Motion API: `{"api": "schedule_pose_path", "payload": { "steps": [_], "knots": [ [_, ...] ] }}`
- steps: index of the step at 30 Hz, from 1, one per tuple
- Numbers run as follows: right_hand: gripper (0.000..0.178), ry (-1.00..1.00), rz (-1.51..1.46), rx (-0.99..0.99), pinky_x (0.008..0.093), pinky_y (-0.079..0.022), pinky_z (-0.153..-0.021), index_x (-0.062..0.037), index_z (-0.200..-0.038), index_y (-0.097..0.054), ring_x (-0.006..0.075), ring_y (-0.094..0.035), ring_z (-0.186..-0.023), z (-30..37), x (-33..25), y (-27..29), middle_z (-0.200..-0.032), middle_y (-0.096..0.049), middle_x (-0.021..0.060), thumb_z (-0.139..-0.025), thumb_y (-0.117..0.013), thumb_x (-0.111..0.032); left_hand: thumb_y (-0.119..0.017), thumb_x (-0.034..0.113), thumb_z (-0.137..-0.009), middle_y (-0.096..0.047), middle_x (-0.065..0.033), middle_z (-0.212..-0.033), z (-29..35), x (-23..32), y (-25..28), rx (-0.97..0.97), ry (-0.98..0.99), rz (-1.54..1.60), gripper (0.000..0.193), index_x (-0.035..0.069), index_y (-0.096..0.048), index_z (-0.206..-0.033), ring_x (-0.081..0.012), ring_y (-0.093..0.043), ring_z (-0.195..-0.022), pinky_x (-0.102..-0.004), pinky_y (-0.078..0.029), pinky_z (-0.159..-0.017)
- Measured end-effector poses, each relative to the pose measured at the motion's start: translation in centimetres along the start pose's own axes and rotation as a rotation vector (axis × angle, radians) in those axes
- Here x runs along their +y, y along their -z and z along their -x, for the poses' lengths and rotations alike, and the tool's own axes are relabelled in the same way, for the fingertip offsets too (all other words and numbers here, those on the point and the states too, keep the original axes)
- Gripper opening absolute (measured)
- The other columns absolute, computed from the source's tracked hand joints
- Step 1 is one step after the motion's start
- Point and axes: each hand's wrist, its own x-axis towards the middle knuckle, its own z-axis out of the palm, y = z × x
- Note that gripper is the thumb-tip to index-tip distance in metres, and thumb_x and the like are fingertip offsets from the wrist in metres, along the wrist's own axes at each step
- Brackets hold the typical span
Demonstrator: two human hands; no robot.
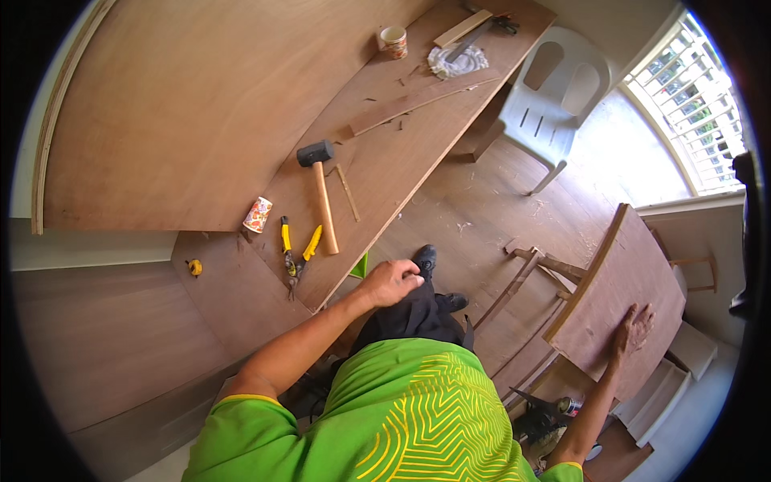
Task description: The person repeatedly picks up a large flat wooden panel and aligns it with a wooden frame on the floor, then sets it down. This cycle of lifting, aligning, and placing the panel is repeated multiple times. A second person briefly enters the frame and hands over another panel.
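My right hand (634, 331) lies flat with fingers spread on a brown wooden board (622, 281), which rests on a wooden stand (522, 281). My left hand (391, 283) hangs in front of my body, beside the bench corner, its fingers curled inward. Whether anything is inside them is hidden. Nearest to it on the wooden bench (377, 185) lie yellow-handled snips (300, 251). Further up the bench is a black-headed mallet (318, 165) with a wooden handle, beside a thin wood strip (348, 193).
A patterned paper cup (258, 214) lies near a small yellow tape measure (194, 267). Another cup (393, 42), a long wood piece (422, 100) and a white cloth (458, 60) are at the far end. A white plastic chair (554, 100) stands beyond the bench. Shavings litter the floor (474, 213).
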Motion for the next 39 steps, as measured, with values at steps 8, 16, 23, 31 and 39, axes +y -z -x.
{"api": "schedule_pose_path", "payload": {
  "steps": [8, 16, 23, 31, 39],
  "knots": [
    [0.069, 0.017, -0.026, -0.021, 0.0712, -0.012, -0.115, -0.0301, -0.161, -0.024, 0.0336, -0.014, -0.156, -0.1, 0.0, 0.4, -0.169, -0.016, 0.0091, -0.103, -0.029, -0.066, -0.072, 0.028, -0.087, -0.072, -0.0187, -0.084, -1.1, -11.6, 7.8, 0.569, 0.323, -0.247, 0.021, 0.008, -0.071, -0.083, -0.0384, -0.07, -0.082, -0.0463, -0.055, -0.074],
    [0.068, 0.003, -0.024, -0.033, 0.0705, -0.011, -0.116, -0.0304, -0.162, -0.024, 0.0359, -0.013, -0.155, -0.2, 0.7, -0.1, -0.17, -0.016, 0.0089, -0.103, -0.028, -0.065, -0.077, 0.016, -0.082, -0.071, -0.013, -0.074, 2.5, -21.5, 13.2, 0.877, 0.497, -0.148, 0.016, 0.003, -0.068, -0.079, -0.0261, -0.069, -0.068, -0.0388, -0.054, -0.066],
    [0.069, -0.006, 0.018, -0.044, 0.0687, -0.012, -0.117, -0.0281, -0.162, -0.024, 0.0367, -0.013, -0.155, 0.6, 0.2, 0.5, -0.17, -0.015, 0.0086, -0.103, -0.03, -0.063, -0.072, 0.019, -0.088, -0.072, -0.0153, -0.078, -5.5, -15.4, 14.1, 0.751, 0.212, -0.176, 0.016, 0.003, -0.069, -0.086, -0.0295, -0.07, -0.071, -0.0393, -0.054, -0.066],
    [0.067, -0.009, 0.057, -0.019, 0.0653, -0.015, -0.118, -0.0255, -0.161, -0.026, 0.0381, -0.016, -0.154, 1.4, -0.9, 1.3, -0.169, -0.018, 0.01, -0.104, -0.036, -0.059, -0.07, 0.025, -0.089, -0.071, -0.0168, -0.078, -16.2, -4.8, 10.7, 0.395, -0.124, -0.188, 0.021, 0.004, -0.07, -0.089, -0.0337, -0.07, -0.073, -0.0418, -0.054, -0.066],
    [0.067, -0.043, 0.008, -0.045, 0.0644, -0.013, -0.119, -0.0244, -0.16, -0.029, 0.0371, -0.015, -0.155, 2.0, -2.3, 2.4, -0.169, -0.017, 0.011, -0.103, -0.039, -0.057, -0.07, 0.025, -0.09, -0.072, -0.0177, -0.086, -16.4, -3.3, 3.8, -0.032, -0.194, -0.272, 0.023, 0.002, -0.071, -0.095, -0.0316, -0.07, -0.08, -0.0397, -0.054, -0.073]
  ]
}}
